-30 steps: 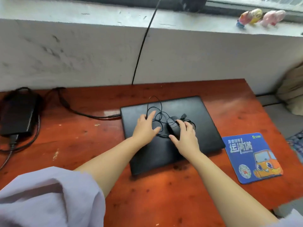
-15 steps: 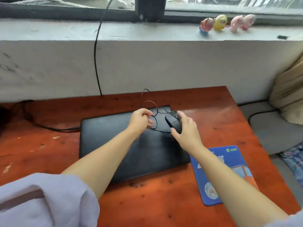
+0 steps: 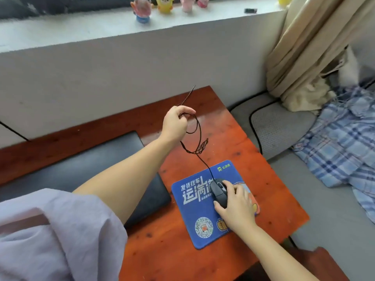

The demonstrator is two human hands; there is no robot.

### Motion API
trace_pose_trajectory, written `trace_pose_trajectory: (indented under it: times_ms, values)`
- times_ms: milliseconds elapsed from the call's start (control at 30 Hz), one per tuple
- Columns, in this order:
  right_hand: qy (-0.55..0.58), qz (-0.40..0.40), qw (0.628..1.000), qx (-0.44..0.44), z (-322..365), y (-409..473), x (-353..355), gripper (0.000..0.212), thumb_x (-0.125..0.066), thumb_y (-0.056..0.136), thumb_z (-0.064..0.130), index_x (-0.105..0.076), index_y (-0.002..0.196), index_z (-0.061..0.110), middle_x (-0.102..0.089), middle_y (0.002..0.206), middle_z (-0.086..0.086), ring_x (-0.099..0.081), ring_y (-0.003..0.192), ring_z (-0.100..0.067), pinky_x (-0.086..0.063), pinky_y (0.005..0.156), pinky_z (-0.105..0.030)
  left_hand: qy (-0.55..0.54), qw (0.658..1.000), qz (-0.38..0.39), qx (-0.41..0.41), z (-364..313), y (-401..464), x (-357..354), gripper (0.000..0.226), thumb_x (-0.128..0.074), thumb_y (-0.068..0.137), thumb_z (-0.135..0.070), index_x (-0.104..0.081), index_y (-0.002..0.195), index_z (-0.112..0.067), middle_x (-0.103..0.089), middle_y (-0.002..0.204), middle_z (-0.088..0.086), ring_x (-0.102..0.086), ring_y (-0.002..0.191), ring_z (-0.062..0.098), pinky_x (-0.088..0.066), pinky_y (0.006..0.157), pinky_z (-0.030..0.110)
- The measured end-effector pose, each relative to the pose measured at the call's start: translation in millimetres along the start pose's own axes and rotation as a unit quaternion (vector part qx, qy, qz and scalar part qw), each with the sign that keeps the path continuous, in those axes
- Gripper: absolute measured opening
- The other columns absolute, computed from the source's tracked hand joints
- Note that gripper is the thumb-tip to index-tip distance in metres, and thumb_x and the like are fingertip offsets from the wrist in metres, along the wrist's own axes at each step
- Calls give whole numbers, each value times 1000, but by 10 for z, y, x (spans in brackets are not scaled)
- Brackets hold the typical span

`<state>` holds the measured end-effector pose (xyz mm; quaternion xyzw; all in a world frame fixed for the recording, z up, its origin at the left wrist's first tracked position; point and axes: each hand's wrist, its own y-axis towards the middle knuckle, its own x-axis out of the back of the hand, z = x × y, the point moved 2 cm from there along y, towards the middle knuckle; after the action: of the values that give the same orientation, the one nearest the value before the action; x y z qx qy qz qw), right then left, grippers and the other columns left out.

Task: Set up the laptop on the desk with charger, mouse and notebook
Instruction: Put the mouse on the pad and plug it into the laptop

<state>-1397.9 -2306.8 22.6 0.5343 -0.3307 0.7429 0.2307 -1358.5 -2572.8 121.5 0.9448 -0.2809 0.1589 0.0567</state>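
Note:
A black wired mouse point(image 3: 218, 191) rests on the blue mouse pad point(image 3: 194, 216) at the right of the red-brown desk point(image 3: 233, 138). My right hand point(image 3: 236, 207) covers the mouse and grips it. My left hand point(image 3: 176, 123) is raised above the desk's far right part, shut on loops of the mouse cable point(image 3: 197, 138), which hangs down tangled to the mouse. The closed black laptop point(image 3: 81, 169) lies to the left, partly hidden by my left arm and sleeve. No charger or notebook is in view.
A grey wall and window sill with small toy figures point(image 3: 162, 5) run behind the desk. To the right lie a grey cushion point(image 3: 280, 126), a black cable, a beige curtain point(image 3: 308, 49) and checked cloth point(image 3: 345, 138). The desk's right edge is close to the mouse pad.
The mouse has gone from the laptop lid to the mouse pad under my right hand. My left hand has lifted the cable off the laptop. The view has swung right.

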Motion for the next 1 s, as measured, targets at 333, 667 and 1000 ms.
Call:
trace_pose_trajectory:
  times_ms: [333,667,1000]
  values:
    - [291,-28,956,21,455,1149,721,18,-43,92,22,-61,90,20,-63,96,-2,-57,96,-22,-41,78,-30,22,998,35,39,276,-36,264,44,-34,70,18,-70,77,-7,-65,82,6,-61,71,-3,-44,63,0]
    - [642,423,602,-214,1769,2091,308,27,-35,100,27,-41,116,6,-54,114,-23,-55,90,-33,-41,92,-47,84,988,129,29,280,-234,410,45,-37,65,17,-72,66,-10,-67,72,-1,-57,72,-3,-41,74,5]
    - [739,48,667,-80,1455,2790,964,20,-40,98,13,-57,93,22,-42,66,3,-36,38,-1,-24,35,-14,214,968,126,-41,581,100,398,49,-40,69,17,-76,86,-12,-70,98,4,-52,101,20,-40,90,25]
